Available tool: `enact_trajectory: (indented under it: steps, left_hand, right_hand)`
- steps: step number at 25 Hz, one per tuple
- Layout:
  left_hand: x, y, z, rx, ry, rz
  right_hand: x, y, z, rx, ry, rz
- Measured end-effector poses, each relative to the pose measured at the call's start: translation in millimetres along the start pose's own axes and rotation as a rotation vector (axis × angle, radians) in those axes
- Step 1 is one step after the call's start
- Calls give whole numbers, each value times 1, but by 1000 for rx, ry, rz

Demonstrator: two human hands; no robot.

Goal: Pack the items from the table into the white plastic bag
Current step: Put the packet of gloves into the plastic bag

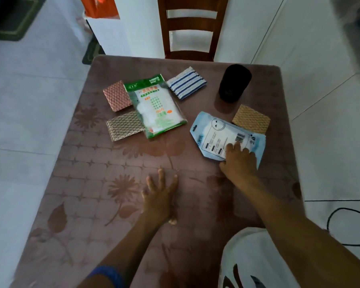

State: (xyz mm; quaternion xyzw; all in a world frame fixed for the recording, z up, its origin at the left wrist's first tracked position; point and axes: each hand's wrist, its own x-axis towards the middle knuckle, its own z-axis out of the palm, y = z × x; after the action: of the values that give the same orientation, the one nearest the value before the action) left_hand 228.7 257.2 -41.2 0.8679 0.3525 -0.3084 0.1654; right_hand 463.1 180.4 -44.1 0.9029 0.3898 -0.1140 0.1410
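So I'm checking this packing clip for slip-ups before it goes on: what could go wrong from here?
The right hand lies flat on the pale blue packet, which overlaps the tan sponge; dragging the packet may pull the sponge toward the table edge. The black cylinder stands just beyond and could be knocked over. The white plastic bag sits low at the near edge with neither hand holding it, so it may not stay open.

My left hand (161,193) sits low in the middle of the frame, palm down, fingers spread and open, forearm running up from the bottom edge with a blue sleeve at the elbow. My right hand (240,161) reaches further up at right of centre, fingers flat, pressing down, arm stretched out straight.
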Motion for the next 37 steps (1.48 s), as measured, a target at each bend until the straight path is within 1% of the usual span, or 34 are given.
enact_trajectory:
  steps: [2, 3, 4, 5, 7, 8, 10, 11, 12, 13, 14, 15, 16, 17, 18, 19, 21, 22, 24, 26, 27, 29, 30, 32, 33, 34, 35, 37]
  left_hand:
    - [1, -1, 2, 9, -6, -1]
    - [2, -1, 1, 7, -5, 3]
    - [3, -1, 0, 9, -2, 1]
    - [2, -1, 0, 24, 4, -1]
    - [0, 0, -3, 30, 5, 5]
    - [-4, 1, -6, 25, 5, 11]
    - [-9, 0, -10, 1, -8, 1]
    - [-18, -3, -14, -53, -15, 12]
    - [-29, -4, -20, -176, -28, 40]
    - [-43, -4, -29, -463, -36, 75]
    - [-64, -1, -39, -867, -58, 83]
    - [-91, 4, -51, -1296, -132, 66]
    - [-118, 5, -62, -1649, -242, 102]
    - [-141, 5, -69, -1869, -322, 172]
    - [-160, 6, -77, -1963, -341, 241]
    - [-174, 9, -80, -1938, -298, 301]
    - [-201, 23, -77, -1692, -182, 369]
    - [-211, 31, -74, -1570, -140, 395]
    - [-236, 48, -70, -1415, -127, 478]
    - [-260, 67, -65, -1297, -142, 572]
    - [-267, 75, -61, -1270, -144, 592]
    - [-279, 90, -49, -1196, -110, 591]
    - [-282, 97, -40, -1094, -78, 578]
    - [-283, 108, -20, -726, -8, 586]
    - [-285, 115, -10, -559, -16, 597]
    - [-288, 122, -1, -457, -56, 596]
    - [-291, 129, 7, -415, -105, 592]
    - [-297, 142, 23, -412, -174, 608]
  right_hand:
    - [1, -4, 0, -74, 117, -55]
    - [-1, -4, -5, -55, 146, -71]
    - [-2, -3, -10, 16, 149, -80]
    - [-7, -3, -20, 146, 162, -90]
    - [-21, -6, -43, 531, 122, -77]
    - [-30, -7, -56, 787, 60, -40]
    - [-54, -13, -88, 1331, -21, 89]
    - [-73, -13, -102, 1533, -45, 167]
    - [-94, -11, -114, 1693, -75, 222]
    - [-117, -8, -125, 1821, -113, 253]
    - [-140, -4, -131, 1915, -152, 280]
    - [-166, 0, -137, 1972, -197, 307]
    - [-191, 4, -141, 2014, -245, 335]
    - [-215, 6, -143, 2065, -298, 360]
    - [-237, 7, -143, 2122, -346, 361]
    - [-256, 7, -142, 2184, -370, 338]
    - [-294, 15, -136, 2278, -329, 272]
    - [-310, 22, -134, 2284, -297, 253]
    - [-336, 42, -133, 2198, -268, 270]
    - [-356, 67, -128, 2099, -213, 358]
    - [-364, 81, -125, 2087, -163, 391]
    - [-379, 113, -119, 2163, 3, 405]
    - [-385, 129, -115, 2234, 125, 383]
    - [-394, 155, -108, 2309, 362, 293]
    - [-395, 164, -103, 2293, 432, 276]
    - [-395, 169, -97, 2245, 436, 296]
    - [-394, 172, -91, 2175, 383, 345]
    - [-396, 172, -76, 1956, 155, 424]
